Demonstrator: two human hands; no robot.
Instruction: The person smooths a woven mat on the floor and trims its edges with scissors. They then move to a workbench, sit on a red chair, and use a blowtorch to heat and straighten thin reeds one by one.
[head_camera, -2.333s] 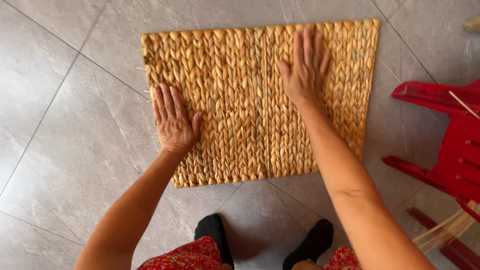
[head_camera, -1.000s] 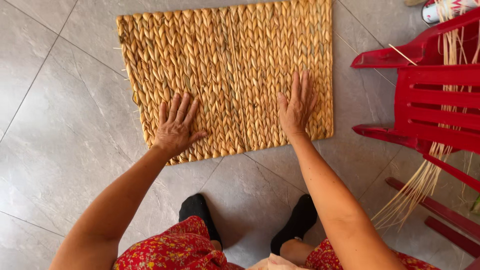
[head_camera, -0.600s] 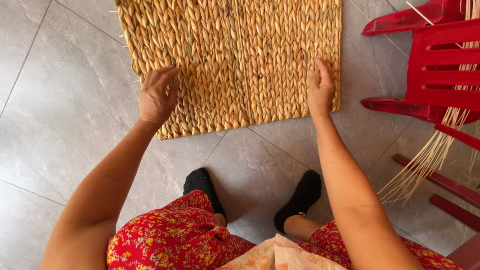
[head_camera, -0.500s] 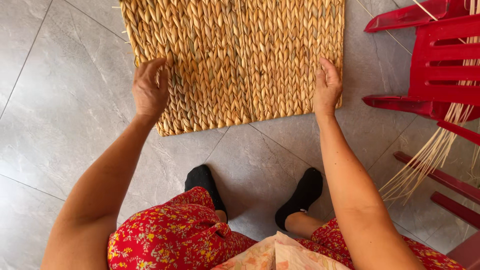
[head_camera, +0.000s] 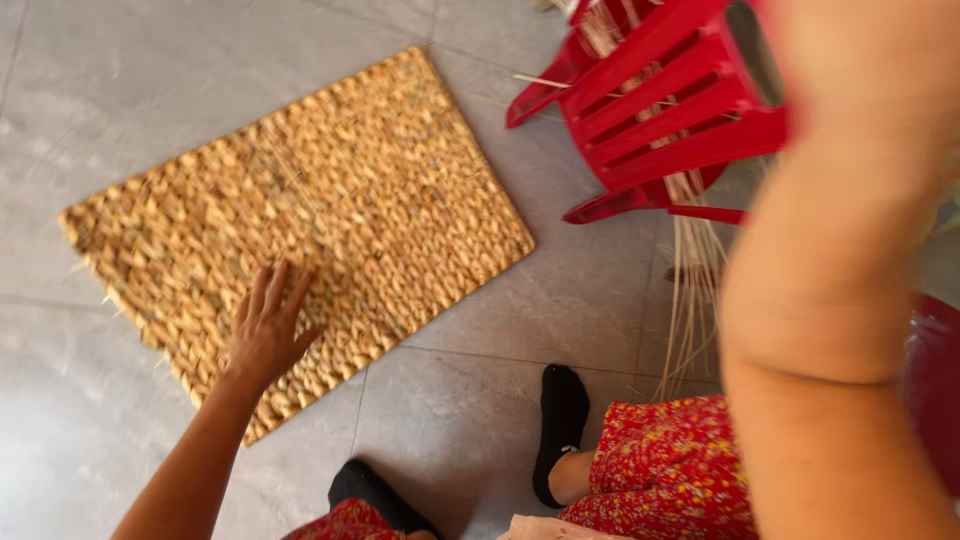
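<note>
A woven straw mat (head_camera: 330, 200) lies flat on the grey tiled floor. My left hand (head_camera: 265, 325) rests palm down on its near edge, fingers spread, holding nothing. My right forearm fills the right side of the view, blurred and very close to the camera; the right hand itself is out of the frame. My two feet in black socks (head_camera: 563, 425) stand on the tiles just below the mat.
A red plastic chair (head_camera: 660, 95) lies tipped at the upper right, with a bundle of loose straw strands (head_camera: 690, 290) hanging beside it. Grey floor tiles (head_camera: 120, 80) surround the mat.
The view has swung to the right, so the mat now looks turned. My right hand left the mat's edge and rose out of sight; my left hand stays on the mat.
</note>
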